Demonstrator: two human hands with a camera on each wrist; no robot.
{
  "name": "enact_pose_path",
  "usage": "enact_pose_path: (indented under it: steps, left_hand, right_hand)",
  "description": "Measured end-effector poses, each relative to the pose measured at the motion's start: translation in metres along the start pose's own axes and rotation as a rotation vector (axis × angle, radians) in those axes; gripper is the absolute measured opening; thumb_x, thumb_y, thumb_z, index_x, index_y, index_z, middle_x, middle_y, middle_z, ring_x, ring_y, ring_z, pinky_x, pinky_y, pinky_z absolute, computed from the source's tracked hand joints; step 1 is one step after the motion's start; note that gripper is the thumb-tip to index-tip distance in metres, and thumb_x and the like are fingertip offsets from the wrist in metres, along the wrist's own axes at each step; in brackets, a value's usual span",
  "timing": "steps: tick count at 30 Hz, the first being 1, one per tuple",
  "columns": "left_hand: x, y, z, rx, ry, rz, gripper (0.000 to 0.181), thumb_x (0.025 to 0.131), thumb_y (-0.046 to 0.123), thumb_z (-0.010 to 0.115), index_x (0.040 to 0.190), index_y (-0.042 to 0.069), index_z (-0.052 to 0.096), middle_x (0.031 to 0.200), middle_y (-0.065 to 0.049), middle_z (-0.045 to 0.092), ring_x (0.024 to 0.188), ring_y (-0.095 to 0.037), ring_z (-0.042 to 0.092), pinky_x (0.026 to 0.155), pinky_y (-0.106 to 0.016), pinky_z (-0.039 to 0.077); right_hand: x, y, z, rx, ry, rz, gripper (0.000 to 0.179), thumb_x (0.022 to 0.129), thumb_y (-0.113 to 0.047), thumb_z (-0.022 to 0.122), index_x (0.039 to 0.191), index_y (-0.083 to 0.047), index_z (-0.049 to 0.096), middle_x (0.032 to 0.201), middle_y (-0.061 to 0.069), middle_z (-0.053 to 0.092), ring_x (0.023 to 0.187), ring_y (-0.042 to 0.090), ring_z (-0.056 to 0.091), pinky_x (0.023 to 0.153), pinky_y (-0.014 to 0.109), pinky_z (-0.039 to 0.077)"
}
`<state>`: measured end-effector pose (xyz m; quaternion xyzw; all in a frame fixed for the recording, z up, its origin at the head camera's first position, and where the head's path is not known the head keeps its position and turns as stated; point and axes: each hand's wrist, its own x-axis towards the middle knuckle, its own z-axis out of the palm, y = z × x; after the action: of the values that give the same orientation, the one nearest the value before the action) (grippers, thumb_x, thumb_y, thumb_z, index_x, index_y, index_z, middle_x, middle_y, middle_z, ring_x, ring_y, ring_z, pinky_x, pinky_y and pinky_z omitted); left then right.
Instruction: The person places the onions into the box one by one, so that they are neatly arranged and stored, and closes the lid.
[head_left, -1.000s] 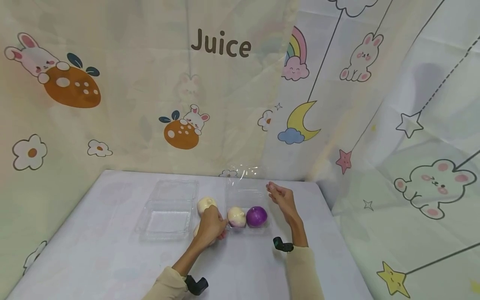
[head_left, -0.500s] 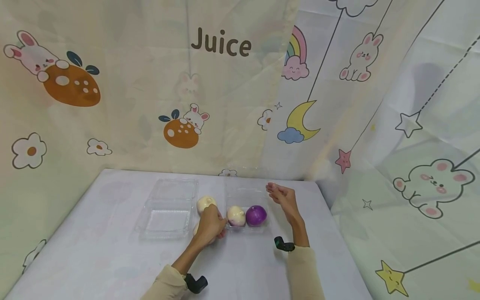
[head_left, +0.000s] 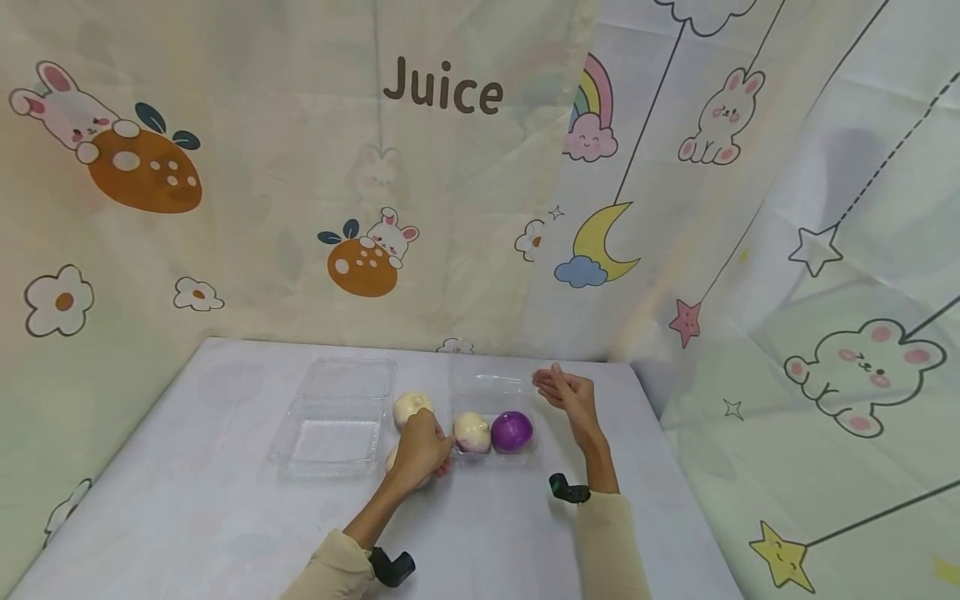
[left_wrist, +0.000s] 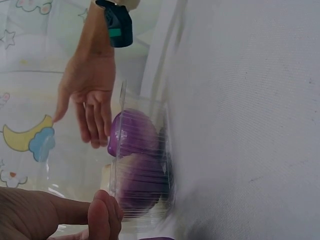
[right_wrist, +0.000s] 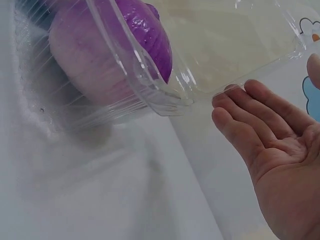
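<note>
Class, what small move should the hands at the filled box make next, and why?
Probably the right hand should guide the clear lid forward over the box: its fingers are straight by the lid's edge, the lid is open, the purple onion and whitish onion sit inside, and the left hand is at the box's left edge.

Obstacle beside right fingers [right_wrist: 237, 132]: raised lid [right_wrist: 235, 45]

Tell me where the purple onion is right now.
In the head view, the purple onion sits in the right-hand clear container, just right of a pale onion and nearer the camera than the right hand.
</note>
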<state>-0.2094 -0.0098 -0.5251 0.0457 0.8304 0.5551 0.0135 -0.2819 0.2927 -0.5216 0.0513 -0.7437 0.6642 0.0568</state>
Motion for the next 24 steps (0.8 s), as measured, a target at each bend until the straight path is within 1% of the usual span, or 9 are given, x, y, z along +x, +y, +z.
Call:
enact_pose_path:
  steps: [8, 12, 19, 24]
  left_hand:
    - [-0.0004, -0.0001, 0.0002, -0.005, 0.003, -0.009, 0.022, 0.092, -0.009, 0.073, 0.076, -0.004, 0.058, 0.049, -0.008, 0.064, 0.035, -0.012, 0.06, 0.038, -0.034, 0.057]
    - [-0.0002, -0.0009, 0.0003, -0.01, -0.001, -0.001, 0.022, 0.092, -0.01, 0.072, 0.076, -0.004, 0.058, 0.048, -0.007, 0.064, 0.035, -0.012, 0.059, 0.038, -0.034, 0.057]
    - [0.0003, -0.0023, 0.0006, -0.024, -0.006, 0.004, 0.02, 0.091, -0.01, 0.072, 0.077, -0.005, 0.058, 0.048, -0.008, 0.064, 0.035, -0.012, 0.06, 0.038, -0.034, 0.057]
    - [0.0003, -0.0012, 0.0002, -0.019, 0.0, 0.003, 0.022, 0.091, -0.01, 0.072, 0.076, -0.004, 0.057, 0.05, -0.01, 0.065, 0.035, -0.013, 0.061, 0.038, -0.035, 0.058]
  right_hand:
    - [-0.0016, 0.0013, -0.0003, -0.003, 0.021, 0.006, 0.064, 0.114, -0.045, 0.054, 0.126, 0.015, 0.072, 0.133, 0.034, 0.073, 0.128, 0.045, 0.072, 0.1, 0.033, 0.062]
    - [-0.002, 0.0036, -0.0009, -0.011, 0.019, 0.003, 0.063, 0.115, -0.043, 0.053, 0.126, 0.015, 0.072, 0.133, 0.035, 0.072, 0.128, 0.046, 0.071, 0.101, 0.034, 0.061]
    - [-0.0032, 0.0044, -0.0025, -0.037, 0.017, -0.006, 0.063, 0.115, -0.045, 0.052, 0.124, 0.014, 0.073, 0.131, 0.033, 0.074, 0.124, 0.042, 0.075, 0.1, 0.033, 0.063]
    - [-0.0038, 0.0036, -0.0025, -0.036, 0.019, -0.017, 0.062, 0.115, -0.043, 0.053, 0.121, 0.015, 0.073, 0.129, 0.035, 0.074, 0.12, 0.039, 0.078, 0.098, 0.032, 0.063]
